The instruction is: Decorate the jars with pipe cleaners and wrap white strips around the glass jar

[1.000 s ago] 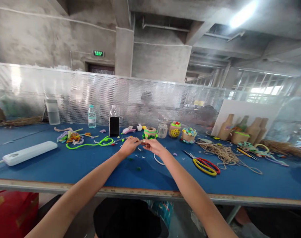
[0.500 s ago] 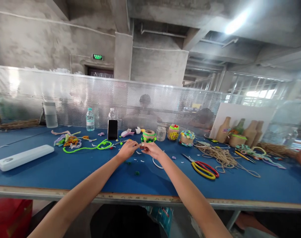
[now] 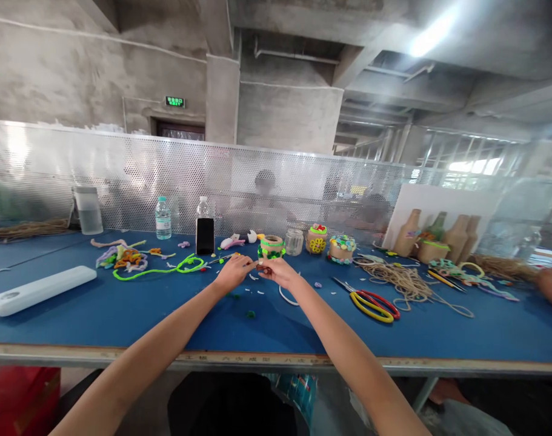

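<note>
Bare concrete walls and beams rise behind a perforated metal screen (image 3: 121,175), and a blue counter (image 3: 121,324) runs across in front of you. Your left hand (image 3: 234,272) and right hand (image 3: 278,272) meet just in front of a jar wrapped in twine and green pipe cleaner (image 3: 271,247), both closed in a pinch around a small piece (image 3: 259,264) (too small to name from up here). Holding it up off the counter, with your forearms reaching forward, seems to give you a clear view of it and room for your fingers.

Beside that jar stand a plain glass jar (image 3: 294,241) and two decorated jars (image 3: 325,242), lined up toward the back, probably to keep them away from your working space. A black phone (image 3: 205,236) stands upright against a plastic bottle, likely propped there so its screen faces you. To your left lie a loop of green pipe cleaner (image 3: 157,272) and a tangle of colored pipe cleaners (image 3: 125,257), within easy reach. To your right, scissors with red and yellow handles (image 3: 373,306) lie near loose jute twine (image 3: 405,281), as though set down for quick pickup. Beyond the screen, a blurred person (image 3: 265,188) sits apart from your hands.
</note>
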Tool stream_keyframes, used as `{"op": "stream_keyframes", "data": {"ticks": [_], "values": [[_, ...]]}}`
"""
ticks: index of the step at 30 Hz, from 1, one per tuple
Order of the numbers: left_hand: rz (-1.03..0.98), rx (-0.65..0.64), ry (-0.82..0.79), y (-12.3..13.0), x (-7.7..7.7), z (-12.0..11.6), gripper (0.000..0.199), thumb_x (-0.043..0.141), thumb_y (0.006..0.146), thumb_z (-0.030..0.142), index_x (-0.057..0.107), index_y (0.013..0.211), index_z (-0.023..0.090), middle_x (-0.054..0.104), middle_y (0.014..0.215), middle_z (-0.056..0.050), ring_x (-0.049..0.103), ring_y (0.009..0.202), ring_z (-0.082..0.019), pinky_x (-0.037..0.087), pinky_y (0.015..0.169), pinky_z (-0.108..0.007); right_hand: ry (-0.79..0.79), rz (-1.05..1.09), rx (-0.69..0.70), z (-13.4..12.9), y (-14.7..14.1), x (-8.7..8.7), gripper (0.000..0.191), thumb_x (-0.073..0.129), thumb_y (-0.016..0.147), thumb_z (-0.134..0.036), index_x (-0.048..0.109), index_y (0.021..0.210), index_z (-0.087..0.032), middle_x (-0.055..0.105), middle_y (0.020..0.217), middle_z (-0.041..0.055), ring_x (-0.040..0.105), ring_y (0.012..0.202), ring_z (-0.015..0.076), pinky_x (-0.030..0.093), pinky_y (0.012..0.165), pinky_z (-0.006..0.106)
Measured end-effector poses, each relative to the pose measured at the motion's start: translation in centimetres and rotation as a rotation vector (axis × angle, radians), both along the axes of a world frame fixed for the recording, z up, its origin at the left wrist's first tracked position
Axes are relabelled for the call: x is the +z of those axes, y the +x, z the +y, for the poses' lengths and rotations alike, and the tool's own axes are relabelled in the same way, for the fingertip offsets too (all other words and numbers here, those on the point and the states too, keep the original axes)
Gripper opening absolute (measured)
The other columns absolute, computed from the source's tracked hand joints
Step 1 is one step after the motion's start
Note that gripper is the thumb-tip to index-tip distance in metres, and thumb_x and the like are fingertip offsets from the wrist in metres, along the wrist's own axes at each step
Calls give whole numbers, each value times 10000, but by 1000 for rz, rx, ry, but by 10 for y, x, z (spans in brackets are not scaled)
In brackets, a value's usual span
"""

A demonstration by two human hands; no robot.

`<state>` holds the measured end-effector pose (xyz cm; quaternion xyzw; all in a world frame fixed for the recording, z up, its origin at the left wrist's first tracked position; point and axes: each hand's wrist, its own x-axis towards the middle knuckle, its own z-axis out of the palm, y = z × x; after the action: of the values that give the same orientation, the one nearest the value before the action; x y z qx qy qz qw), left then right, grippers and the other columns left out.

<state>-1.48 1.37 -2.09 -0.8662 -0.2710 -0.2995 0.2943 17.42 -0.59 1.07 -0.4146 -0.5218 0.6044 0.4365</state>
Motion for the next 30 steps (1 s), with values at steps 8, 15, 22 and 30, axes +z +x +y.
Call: {"op": "stream_keyframes", "data": {"ticks": [8, 15, 22, 30], "values": [[-47, -13, -45, 3, 2, -3, 223, 567, 937, 259, 590, 1123, 138, 627, 1024, -62, 628, 887, -179, 551, 782, -368, 14, -17, -8, -1, 0, 2, 250, 568, 933, -297, 586, 1121, -134, 617, 1072, 68, 625, 881, 158, 555, 750, 331], [-86, -2, -98, 4, 0, -3, 232, 566, 938, 278, 590, 1119, 136, 626, 1045, -68, 628, 902, -184, 548, 797, -378, 8, -4, -12, -2, 0, 3, 235, 566, 934, -292, 591, 1105, -133, 620, 1053, 65, 625, 859, 149, 555, 732, 315], [-110, -13, -127, 6, 0, -1, 237, 564, 938, 282, 588, 1126, 138, 625, 1056, -71, 627, 909, -186, 548, 800, -380, -7, 1, -12, -4, 2, 6, 239, 565, 934, -293, 591, 1112, -136, 619, 1071, 68, 625, 880, 155, 554, 752, 328], [-120, -28, -128, 7, 1, -4, 224, 565, 938, 276, 595, 1109, 135, 629, 1044, -68, 629, 915, -187, 546, 811, -386, 16, 6, -16, -2, 1, 3, 220, 568, 934, -288, 596, 1079, -125, 626, 1009, 56, 624, 813, 134, 555, 697, 291]]}}
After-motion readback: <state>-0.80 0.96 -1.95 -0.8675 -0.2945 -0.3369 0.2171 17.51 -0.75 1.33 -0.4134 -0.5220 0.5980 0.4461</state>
